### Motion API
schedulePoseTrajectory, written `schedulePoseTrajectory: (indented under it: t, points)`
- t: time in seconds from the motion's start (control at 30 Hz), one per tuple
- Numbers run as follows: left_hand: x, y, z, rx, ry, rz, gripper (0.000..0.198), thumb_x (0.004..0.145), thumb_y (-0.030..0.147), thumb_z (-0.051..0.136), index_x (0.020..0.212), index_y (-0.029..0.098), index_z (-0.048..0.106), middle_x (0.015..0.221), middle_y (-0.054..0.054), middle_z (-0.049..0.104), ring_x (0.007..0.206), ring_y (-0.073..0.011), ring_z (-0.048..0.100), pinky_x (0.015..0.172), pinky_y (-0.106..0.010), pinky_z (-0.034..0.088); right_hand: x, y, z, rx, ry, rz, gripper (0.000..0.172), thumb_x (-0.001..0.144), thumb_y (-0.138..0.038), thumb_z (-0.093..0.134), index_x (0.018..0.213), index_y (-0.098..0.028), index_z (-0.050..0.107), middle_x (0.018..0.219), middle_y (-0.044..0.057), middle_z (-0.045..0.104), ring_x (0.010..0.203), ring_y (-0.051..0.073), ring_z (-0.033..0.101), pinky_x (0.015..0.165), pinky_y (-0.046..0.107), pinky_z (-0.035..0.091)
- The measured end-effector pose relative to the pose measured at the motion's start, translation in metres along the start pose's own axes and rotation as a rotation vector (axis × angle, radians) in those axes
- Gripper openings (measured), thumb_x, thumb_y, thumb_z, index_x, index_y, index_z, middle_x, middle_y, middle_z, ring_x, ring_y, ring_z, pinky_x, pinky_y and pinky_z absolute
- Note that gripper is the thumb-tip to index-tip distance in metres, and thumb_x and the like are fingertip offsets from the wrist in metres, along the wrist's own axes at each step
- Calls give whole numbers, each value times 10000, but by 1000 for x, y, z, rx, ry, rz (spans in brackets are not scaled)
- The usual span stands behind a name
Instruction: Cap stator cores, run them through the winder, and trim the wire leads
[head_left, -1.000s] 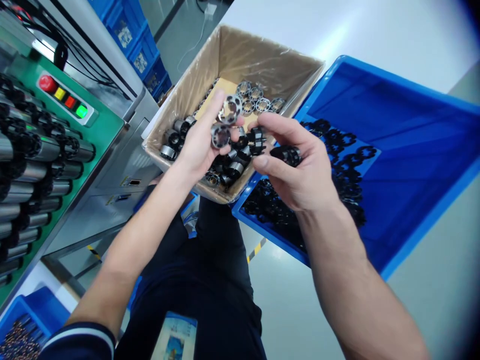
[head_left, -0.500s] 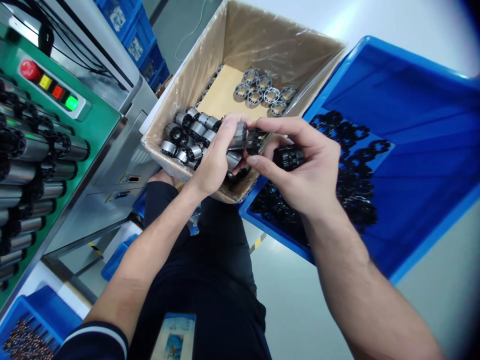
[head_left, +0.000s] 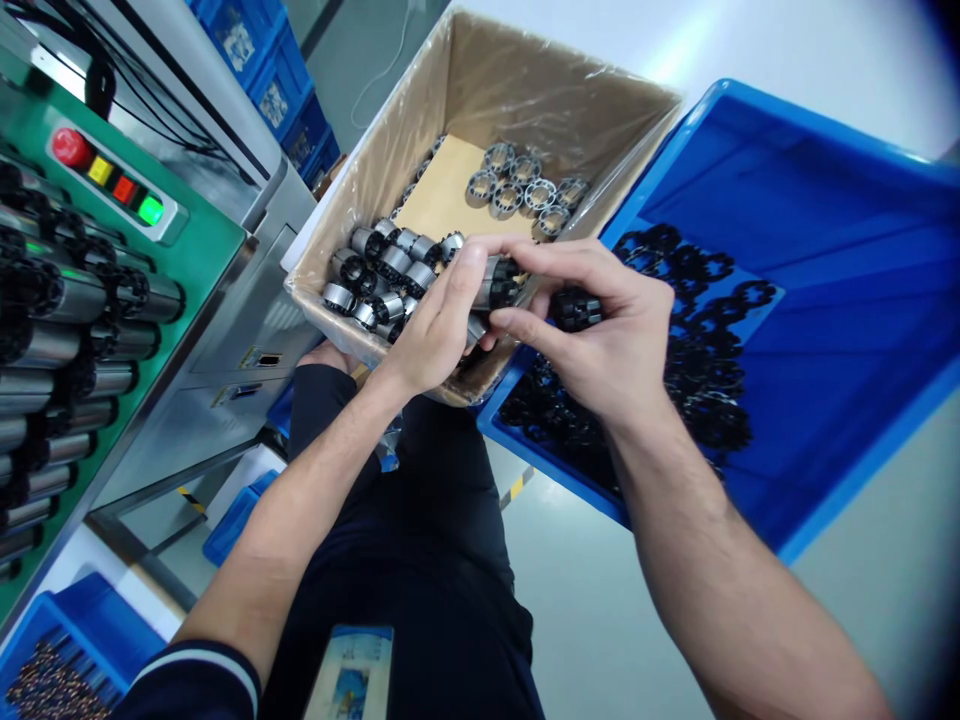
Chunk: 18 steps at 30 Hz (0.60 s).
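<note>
Steel sleeve (head_left: 499, 283) pinched by the left hand (head_left: 442, 310), fingers and thumb around it, right above a plastic-lined cardboard box (head_left: 525, 100); right hand (head_left: 592, 320) pinches a black toothed part (head_left: 576, 308) just beside it; more steel sleeves (head_left: 382, 275) and steel rings (head_left: 517, 190) sit in the box; loads of black toothed parts (head_left: 705, 340) lie in the blue crate (head_left: 750, 170) next to it.
</note>
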<state>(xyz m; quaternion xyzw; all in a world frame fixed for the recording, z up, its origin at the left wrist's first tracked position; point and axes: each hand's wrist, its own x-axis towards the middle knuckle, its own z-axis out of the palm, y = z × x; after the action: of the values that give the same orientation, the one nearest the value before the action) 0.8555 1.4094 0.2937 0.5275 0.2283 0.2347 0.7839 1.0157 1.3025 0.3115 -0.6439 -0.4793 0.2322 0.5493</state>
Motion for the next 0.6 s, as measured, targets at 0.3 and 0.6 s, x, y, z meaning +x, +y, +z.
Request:
schedulePoseTrajectory:
  t: [0.3,0.6]
  points:
    - [-2,5,-3,21,1,-56,671,1209,873,460,1378,303,771,818,-29,628,666,-165,547,603,-309,454,5,5,-4,23,-22,27,466,836,-525,1131,1264,-423,978,1225,16,917,724,207,678,835,513,748]
    - [-4,6,-1,-79,-62,-32,545,1239,753,556,1533,317,700,1027,-43,753,698,-154,632,575,-336,423,9,6,-10,58,-87,13,509,811,-530,1147,1276,-400,983,1012,-3,900,690,177,655,673,397,638]
